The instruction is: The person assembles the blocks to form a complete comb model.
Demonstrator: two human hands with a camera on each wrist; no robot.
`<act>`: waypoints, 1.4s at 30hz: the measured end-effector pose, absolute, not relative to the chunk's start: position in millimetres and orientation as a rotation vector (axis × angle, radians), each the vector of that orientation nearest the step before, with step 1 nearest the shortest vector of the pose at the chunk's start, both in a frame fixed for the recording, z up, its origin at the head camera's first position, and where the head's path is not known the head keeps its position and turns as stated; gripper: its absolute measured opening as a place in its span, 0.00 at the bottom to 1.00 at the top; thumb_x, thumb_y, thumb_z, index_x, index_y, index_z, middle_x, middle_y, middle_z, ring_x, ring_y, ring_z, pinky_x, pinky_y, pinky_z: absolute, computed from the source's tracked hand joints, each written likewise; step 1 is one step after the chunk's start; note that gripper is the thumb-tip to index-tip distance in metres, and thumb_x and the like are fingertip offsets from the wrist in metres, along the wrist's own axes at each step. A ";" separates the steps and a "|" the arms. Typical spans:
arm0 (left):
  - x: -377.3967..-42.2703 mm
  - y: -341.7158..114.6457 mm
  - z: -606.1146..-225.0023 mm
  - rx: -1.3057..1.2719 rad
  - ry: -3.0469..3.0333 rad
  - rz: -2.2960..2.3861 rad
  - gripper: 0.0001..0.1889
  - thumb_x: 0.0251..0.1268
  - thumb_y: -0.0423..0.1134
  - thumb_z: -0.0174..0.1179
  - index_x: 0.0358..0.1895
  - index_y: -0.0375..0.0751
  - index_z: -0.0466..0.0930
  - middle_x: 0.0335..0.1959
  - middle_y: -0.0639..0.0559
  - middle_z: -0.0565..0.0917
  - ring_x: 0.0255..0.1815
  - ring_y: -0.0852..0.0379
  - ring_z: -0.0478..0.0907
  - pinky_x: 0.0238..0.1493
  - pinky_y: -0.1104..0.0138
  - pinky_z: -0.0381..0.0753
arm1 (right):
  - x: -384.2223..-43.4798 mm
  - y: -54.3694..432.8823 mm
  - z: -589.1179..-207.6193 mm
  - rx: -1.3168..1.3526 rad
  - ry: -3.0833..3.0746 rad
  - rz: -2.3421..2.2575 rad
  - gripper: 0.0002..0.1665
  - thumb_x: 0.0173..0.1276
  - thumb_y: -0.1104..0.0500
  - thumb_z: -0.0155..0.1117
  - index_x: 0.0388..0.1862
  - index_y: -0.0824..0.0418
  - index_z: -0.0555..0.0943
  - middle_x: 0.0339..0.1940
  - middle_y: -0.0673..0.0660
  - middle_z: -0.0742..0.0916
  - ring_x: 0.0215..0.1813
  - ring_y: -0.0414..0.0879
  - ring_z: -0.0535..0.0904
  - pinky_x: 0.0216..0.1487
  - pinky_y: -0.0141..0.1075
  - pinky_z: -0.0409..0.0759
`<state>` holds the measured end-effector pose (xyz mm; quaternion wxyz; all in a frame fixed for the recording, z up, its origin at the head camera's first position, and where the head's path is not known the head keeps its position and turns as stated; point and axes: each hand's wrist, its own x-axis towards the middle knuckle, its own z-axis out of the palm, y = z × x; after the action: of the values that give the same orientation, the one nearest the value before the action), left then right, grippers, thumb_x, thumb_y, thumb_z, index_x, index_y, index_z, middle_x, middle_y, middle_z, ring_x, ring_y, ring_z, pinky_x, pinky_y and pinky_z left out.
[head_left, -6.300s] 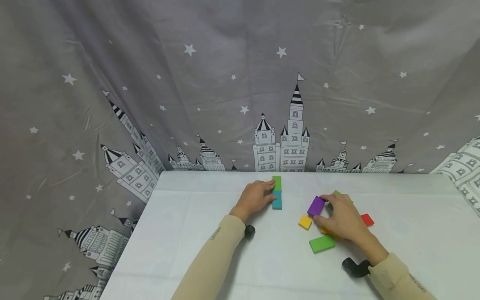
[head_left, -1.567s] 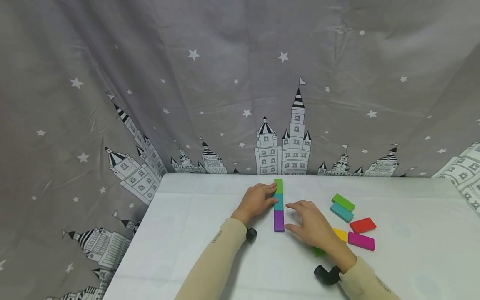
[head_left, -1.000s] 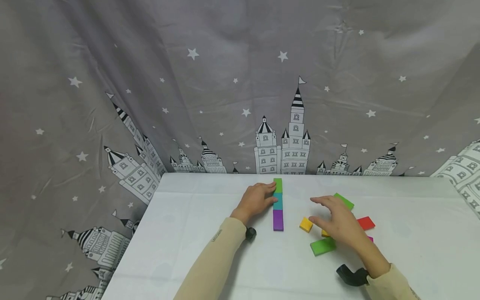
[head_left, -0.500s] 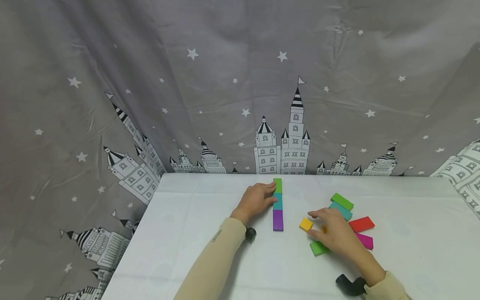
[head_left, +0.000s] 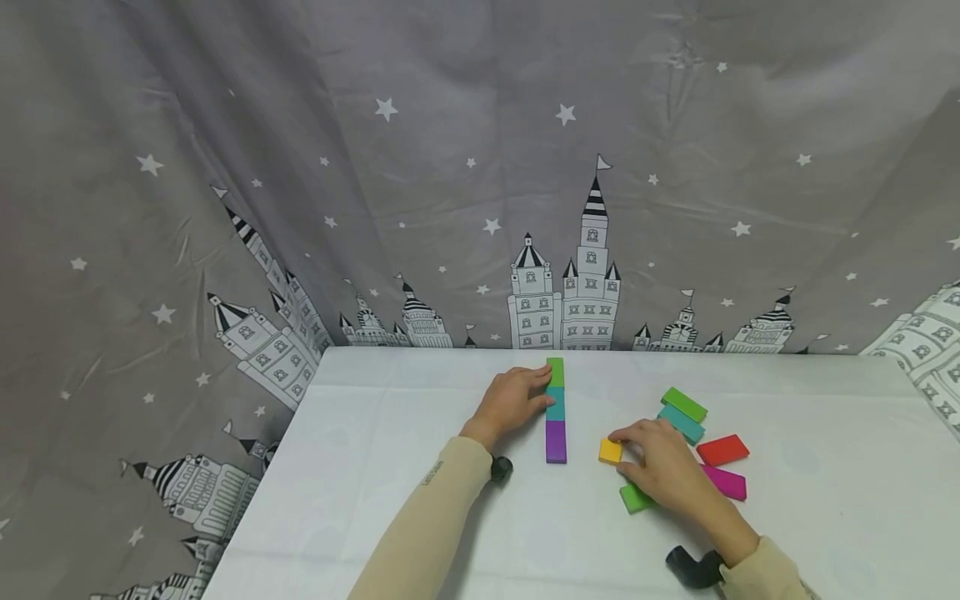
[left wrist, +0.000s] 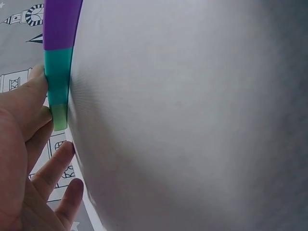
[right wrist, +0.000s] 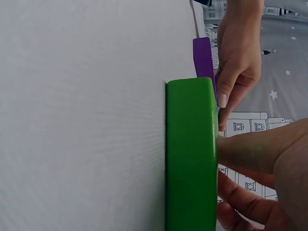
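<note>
In the head view a green block (head_left: 555,372), a teal block (head_left: 555,404) and a purple block (head_left: 556,442) lie end to end in a straight row. My left hand (head_left: 512,402) rests on the row's left side, its fingertips touching the green and teal blocks. To the right, my right hand (head_left: 663,465) pinches a small yellow block (head_left: 610,451) between thumb and forefinger, on the table. The right wrist view hides that yellow block behind a near green block (right wrist: 191,154). Fingers of my left hand (left wrist: 19,139) touch the row in the left wrist view.
Around my right hand lie another green block (head_left: 684,404), a second teal block (head_left: 682,423), a red block (head_left: 723,450) and a magenta block (head_left: 726,482). A grey castle-print curtain (head_left: 420,208) hangs behind the white table (head_left: 337,483).
The purple block has gone from the right hand to the row's near end. My right hand has since moved back right and its fingers have drawn in on the small yellow block. The left hand stays.
</note>
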<state>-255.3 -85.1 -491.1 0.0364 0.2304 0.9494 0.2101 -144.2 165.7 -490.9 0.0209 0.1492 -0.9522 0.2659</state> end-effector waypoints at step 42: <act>-257.2 -85.8 -494.4 0.707 2.915 0.623 0.28 0.69 0.53 0.63 0.70 0.50 0.74 0.72 0.63 0.71 0.71 0.54 0.69 0.72 0.54 0.67 | -142.2 147.1 -477.9 0.375 -2.910 0.932 0.21 0.59 0.51 0.79 0.49 0.56 0.88 0.47 0.53 0.89 0.55 0.54 0.77 0.58 0.56 0.79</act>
<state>-257.2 -85.8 -494.4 0.0391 0.2307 0.9507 0.2033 -142.2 147.1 -477.9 0.0316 0.1219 -0.9447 0.3027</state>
